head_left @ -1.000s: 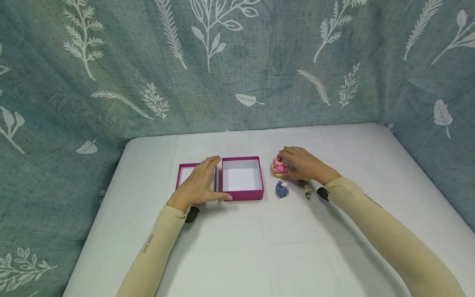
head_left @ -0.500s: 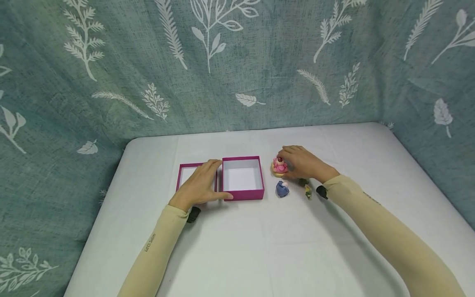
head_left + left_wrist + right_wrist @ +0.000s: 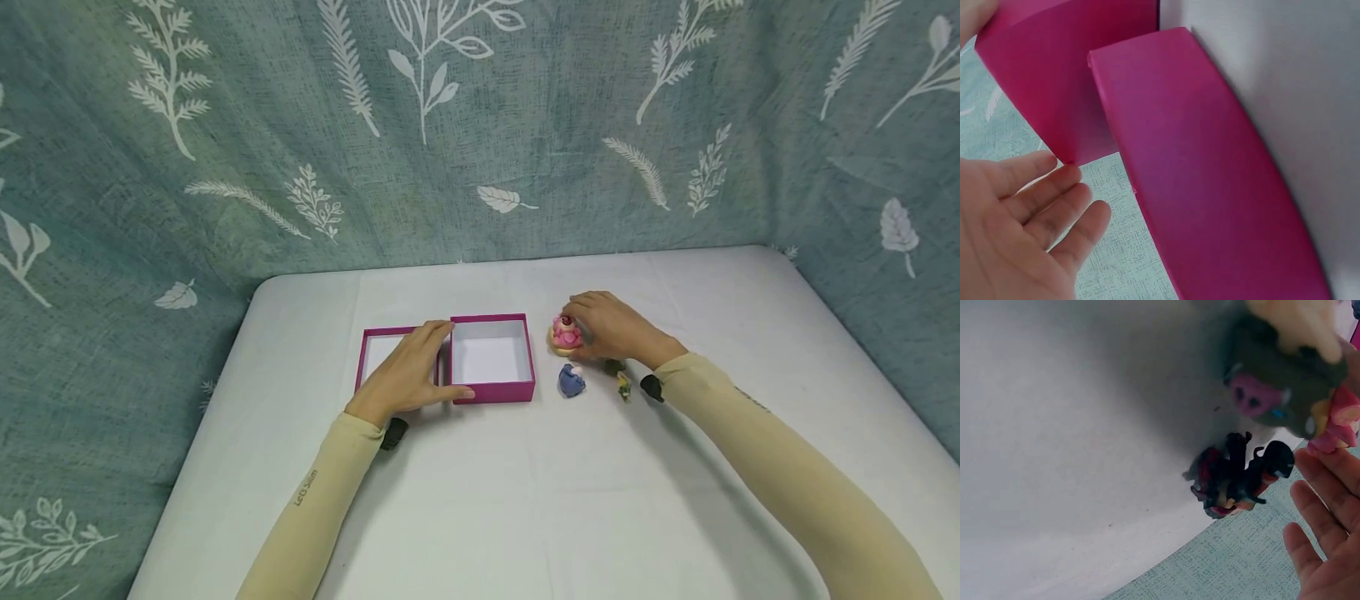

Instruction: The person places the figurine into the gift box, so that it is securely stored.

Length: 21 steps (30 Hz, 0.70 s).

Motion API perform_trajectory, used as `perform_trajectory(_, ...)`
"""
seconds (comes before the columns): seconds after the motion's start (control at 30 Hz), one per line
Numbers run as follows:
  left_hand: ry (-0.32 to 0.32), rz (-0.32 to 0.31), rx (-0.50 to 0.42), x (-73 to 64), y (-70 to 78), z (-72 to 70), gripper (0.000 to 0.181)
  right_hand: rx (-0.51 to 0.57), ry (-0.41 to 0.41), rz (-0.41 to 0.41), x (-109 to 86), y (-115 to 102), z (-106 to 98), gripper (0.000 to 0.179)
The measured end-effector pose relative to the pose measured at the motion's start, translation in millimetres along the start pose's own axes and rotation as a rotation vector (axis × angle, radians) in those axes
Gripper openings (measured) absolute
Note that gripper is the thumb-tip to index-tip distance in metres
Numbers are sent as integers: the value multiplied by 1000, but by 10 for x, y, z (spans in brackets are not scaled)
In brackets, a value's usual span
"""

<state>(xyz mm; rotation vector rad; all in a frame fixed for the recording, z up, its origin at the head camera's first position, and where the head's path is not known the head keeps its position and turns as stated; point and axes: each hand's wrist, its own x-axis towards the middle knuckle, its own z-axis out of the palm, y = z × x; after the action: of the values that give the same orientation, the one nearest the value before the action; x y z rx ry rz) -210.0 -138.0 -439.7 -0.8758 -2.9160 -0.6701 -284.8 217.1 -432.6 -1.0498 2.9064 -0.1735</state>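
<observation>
The pink toy figure [image 3: 566, 335] stands on the white-topped counter, to the right of the boxes. It has a pale yellow bottom and a dark red bit on top. My right hand [image 3: 611, 329] pinches it between thumb and fingertips. Just in front of it sits a little blue toy [image 3: 572, 381]. A tiny yellow and green toy [image 3: 624, 386] is close to my right wrist. From that wrist I can see a black and red toy [image 3: 1235, 481] too.

My left hand [image 3: 405, 371] holds the left side of the deep pink box [image 3: 495, 392], thumb at the front and fingers at the back. The box is open and white inside. The pink-edged lid [image 3: 377, 350] lies just left of it, partly under that hand.

My sleeves [image 3: 303, 508] are tan. Behind the counter [image 3: 495, 508] hangs a blue-green curtain [image 3: 555, 125] with white leaves.
</observation>
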Motion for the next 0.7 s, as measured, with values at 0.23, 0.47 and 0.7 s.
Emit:
perform_trajectory(0.23,26,20,0,5,-6,20,104,67,12,30,-11,14,-41,69)
perform_trajectory(0.47,10,2,-7,6,17,18,103,139,78,2,-37,-64,-174,66)
perform_trajectory(0.7,2,-21,-19,10,27,19,104,146,109,-30,-11,-163,-277,64)
